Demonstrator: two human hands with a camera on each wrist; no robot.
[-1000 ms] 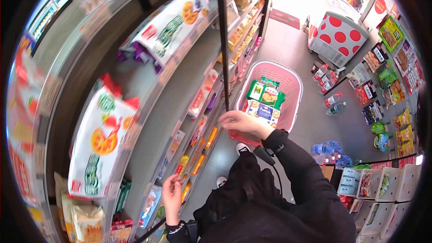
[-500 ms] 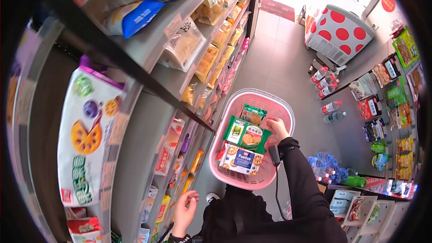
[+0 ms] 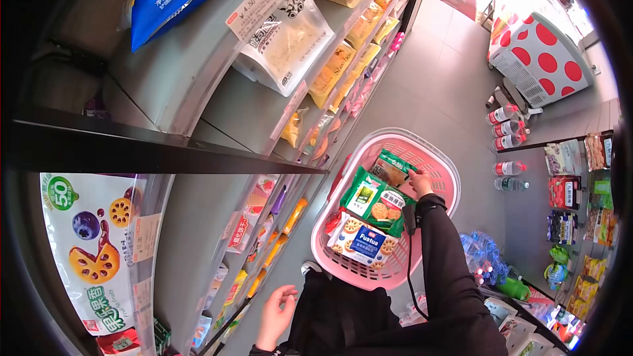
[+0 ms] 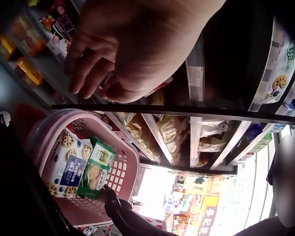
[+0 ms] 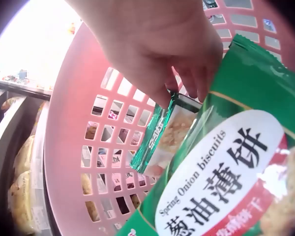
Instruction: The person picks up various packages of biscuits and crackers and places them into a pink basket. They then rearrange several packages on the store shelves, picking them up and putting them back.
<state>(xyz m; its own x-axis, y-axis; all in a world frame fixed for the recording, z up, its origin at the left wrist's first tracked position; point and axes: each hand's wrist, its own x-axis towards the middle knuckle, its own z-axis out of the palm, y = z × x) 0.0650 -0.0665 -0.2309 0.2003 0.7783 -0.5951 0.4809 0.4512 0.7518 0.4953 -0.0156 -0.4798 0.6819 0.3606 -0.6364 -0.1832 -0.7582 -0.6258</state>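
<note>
A pink plastic basket (image 3: 318, 250) holds several snack packs. Inside it, my right hand (image 3: 420, 183) pinches the upper edge of a small green-edged snack packet (image 5: 162, 130) whose window shows pale food. Against that packet leans a green pack of spring onion biscuits (image 5: 221, 172), partly covering it in the right wrist view. Nearest me lies a white and blue Fustua biscuit pack (image 3: 362, 242). My left hand (image 3: 277, 313) hangs beside the shelves with loosely bent fingers and holds nothing; the left wrist view shows it above the basket's level.
Shelves (image 3: 217, 151) of packaged snacks run along my left, with a dark upright post. A white cooler with red dots (image 3: 544, 59) stands ahead on the right. Bottles (image 3: 508, 128) sit on the floor at right, near hanging snack bags (image 3: 562, 191).
My right hand has gone from in front of the basket into it, to the small packet. The view has shifted along the shelves. My left hand stays low and loose.
</note>
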